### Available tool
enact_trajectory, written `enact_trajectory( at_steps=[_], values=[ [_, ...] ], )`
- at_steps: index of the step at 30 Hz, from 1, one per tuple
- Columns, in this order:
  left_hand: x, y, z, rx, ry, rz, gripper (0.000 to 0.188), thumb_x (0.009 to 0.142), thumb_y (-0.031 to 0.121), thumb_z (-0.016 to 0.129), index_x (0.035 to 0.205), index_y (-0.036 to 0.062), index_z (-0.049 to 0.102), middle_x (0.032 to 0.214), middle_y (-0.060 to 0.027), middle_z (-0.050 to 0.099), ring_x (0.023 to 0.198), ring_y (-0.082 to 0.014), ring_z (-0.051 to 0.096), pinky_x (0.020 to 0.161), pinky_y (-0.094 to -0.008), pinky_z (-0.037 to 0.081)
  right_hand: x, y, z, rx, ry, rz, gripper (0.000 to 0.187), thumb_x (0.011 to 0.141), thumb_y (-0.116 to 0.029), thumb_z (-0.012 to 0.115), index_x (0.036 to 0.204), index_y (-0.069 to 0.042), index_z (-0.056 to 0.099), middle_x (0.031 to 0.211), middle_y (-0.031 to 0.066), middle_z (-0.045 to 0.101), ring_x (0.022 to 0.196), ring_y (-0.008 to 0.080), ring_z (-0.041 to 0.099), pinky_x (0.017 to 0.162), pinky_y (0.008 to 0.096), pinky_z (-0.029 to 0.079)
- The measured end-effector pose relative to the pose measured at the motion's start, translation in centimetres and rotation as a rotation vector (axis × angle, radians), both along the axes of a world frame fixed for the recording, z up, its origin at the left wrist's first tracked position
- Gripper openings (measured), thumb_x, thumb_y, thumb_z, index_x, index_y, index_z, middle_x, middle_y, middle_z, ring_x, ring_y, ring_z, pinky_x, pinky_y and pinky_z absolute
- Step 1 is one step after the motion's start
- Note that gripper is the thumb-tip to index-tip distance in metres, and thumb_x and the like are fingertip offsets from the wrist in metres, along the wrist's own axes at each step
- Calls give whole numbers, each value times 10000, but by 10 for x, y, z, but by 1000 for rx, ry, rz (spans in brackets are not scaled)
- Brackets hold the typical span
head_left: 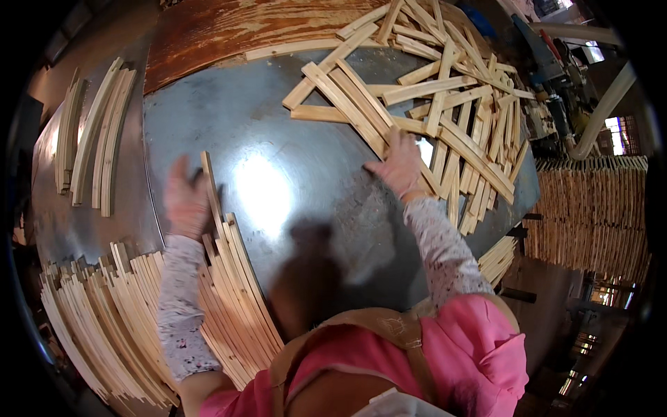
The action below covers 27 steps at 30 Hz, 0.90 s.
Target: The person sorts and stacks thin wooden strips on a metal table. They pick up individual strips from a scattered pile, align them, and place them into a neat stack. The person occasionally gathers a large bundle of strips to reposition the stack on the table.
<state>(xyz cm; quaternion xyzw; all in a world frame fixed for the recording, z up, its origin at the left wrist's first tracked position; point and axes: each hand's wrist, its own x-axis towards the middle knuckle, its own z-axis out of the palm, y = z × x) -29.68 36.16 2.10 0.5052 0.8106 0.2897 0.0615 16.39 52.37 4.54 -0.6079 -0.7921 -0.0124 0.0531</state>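
Observation:
My left hand, slightly blurred, is open beside a narrow wooden strip that juts beyond the row of strips at the lower left. Whether the palm touches that strip, I cannot tell. Farther right, my right hand reaches to the near left edge of a jumbled pile of pale wooden strips. Its thumb points out to the left and its fingers lie over the end of a strip slanting down from the far left. The hand hides where that strip's near end lies.
Both hands are over a shiny grey metal table. A worn reddish-brown board lies at the far edge. Several strips lie apart at the far left. Machinery and a tall stack of wood stand beyond the right edge.

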Motion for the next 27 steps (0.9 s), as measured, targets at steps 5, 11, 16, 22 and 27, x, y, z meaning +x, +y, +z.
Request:
enact_trajectory(
  at_steps=[5, 11, 16, 22, 27],
  values=[
    [182, -42, -38, -116, -805, -220, 594, 1023, 168, 719, 1551, -12, 514, 1495, -174, 637, 1358, -256, 627, 1125, -363, 503, 56, 19, -37, -294, 135, -135, 1134, 779, -454, 909, 1647, -23, 320, 1440, 353, 579, 1310, 502, 597, 1094, 499, 517],
    [316, -58, -91, -219, -1272, -58, 787, 1022, 411, 679, 1579, -90, 442, 1406, -202, 685, 1268, -273, 663, 1073, -373, 512, 12, -117, -46, -550, 488, -52, 866, 892, -371, 810, 1562, 31, 438, 1272, 326, 689, 1169, 467, 689, 1003, 488, 572],
    [304, -89, -56, -249, -1604, -56, 724, 1000, 420, 692, 1469, -111, 542, 1237, -250, 741, 1105, -332, 725, 1037, -411, 536, 37, -182, -63, -1314, 1618, -299, 476, 1021, -216, 630, 1396, 76, 610, 1213, 239, 736, 1099, 353, 739, 958, 419, 605],
    [308, -148, -21, -249, -935, 183, 572, 978, 385, 687, 1284, -98, 653, 1166, -254, 753, 1051, -437, 719, 1031, -460, 547, 25, -198, -79, -1470, 1724, -336, 369, 1011, -180, 584, 1300, 48, 597, 1055, 186, 727, 876, 304, 726, 812, 435, 639],
    [283, -294, 16, -733, 201, 303, 644, 960, 309, 741, 1527, 80, 540, 1518, -220, 519, 1477, -379, 443, 1238, -516, 337, 38, -199, -60, -1317, 1705, -370, 374, 995, -202, 605, 1307, 5, 600, 1048, 155, 734, 839, 289, 719, 777, 456, 638]
  ],
)
